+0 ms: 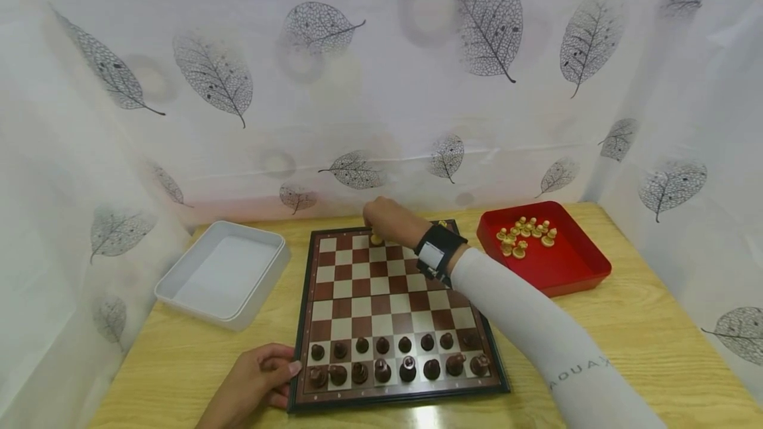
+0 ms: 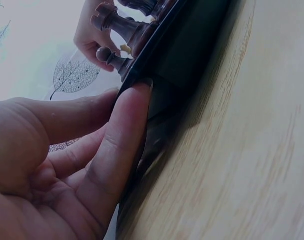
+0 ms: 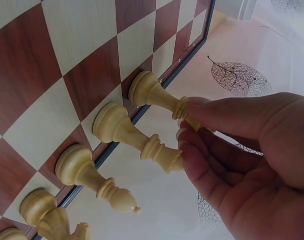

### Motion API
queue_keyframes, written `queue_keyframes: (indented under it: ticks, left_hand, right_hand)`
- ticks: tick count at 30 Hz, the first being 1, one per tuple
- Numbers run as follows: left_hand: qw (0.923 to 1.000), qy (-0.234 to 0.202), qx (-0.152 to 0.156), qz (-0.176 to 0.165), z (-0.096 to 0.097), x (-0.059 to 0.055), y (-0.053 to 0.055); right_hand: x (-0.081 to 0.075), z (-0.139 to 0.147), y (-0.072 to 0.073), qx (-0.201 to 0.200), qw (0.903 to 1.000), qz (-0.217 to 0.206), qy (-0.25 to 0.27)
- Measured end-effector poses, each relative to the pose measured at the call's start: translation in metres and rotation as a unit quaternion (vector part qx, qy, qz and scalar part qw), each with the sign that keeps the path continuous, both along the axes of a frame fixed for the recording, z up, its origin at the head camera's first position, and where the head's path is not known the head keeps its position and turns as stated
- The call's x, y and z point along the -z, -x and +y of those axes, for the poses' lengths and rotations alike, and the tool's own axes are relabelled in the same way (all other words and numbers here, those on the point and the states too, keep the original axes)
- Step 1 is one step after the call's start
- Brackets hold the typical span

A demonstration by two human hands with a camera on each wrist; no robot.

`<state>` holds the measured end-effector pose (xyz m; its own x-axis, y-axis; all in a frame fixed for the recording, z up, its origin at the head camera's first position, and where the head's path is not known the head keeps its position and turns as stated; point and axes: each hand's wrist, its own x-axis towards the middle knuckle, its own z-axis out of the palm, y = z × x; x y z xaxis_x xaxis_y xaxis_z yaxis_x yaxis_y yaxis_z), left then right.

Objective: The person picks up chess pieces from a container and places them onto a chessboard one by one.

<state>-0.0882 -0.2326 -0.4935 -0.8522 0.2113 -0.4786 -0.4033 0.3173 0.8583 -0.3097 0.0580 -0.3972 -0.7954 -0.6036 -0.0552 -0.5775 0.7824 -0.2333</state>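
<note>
A brown-and-cream chessboard (image 1: 361, 288) lies on the table, with dark chess pieces (image 1: 382, 369) on its two nearest rows. At its near left corner my left hand (image 1: 256, 376) pinches the board's edge between thumb and fingers; a dark rook (image 2: 124, 30) stands close by. Over the far edge, my right hand (image 1: 393, 220) pinches a tall cream chess piece (image 3: 162, 97) by its upper part. Fingers hide that piece's top; its base meets a far-row square. Beside it stand a cream queen (image 3: 136, 135), a bishop (image 3: 89, 172) and a knight (image 3: 49, 215).
Right of the board, a red box (image 1: 581, 257) holds several cream pawns and other cream pieces (image 1: 520, 249). A white box (image 1: 223, 277) stands on the left. Leaf-patterned curtain (image 1: 381, 111) hangs behind the wooden table (image 1: 650, 323) and along its sides.
</note>
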Motion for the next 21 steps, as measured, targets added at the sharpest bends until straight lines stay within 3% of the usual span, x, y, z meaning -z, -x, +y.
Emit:
queue_keyframes:
  ticks: [6, 15, 21]
  left_hand:
    - [1.0, -0.002, -0.002, -0.004, 0.0, 0.0, 0.0]
    - [0.9999, -0.014, -0.003, 0.001, 0.001, -0.001, -0.002]
    - [0.9998, -0.017, -0.005, -0.002, 0.0, -0.001, -0.001]
  right_hand:
    - [-0.004, 0.003, 0.0, 0.002, 0.9995, -0.03, 0.008]
    - [-0.02, 0.02, -0.006, -0.013, 0.9996, -0.005, 0.025]
    - [-0.031, 0.044, -0.012, 0.01, 0.9996, 0.008, 0.026]
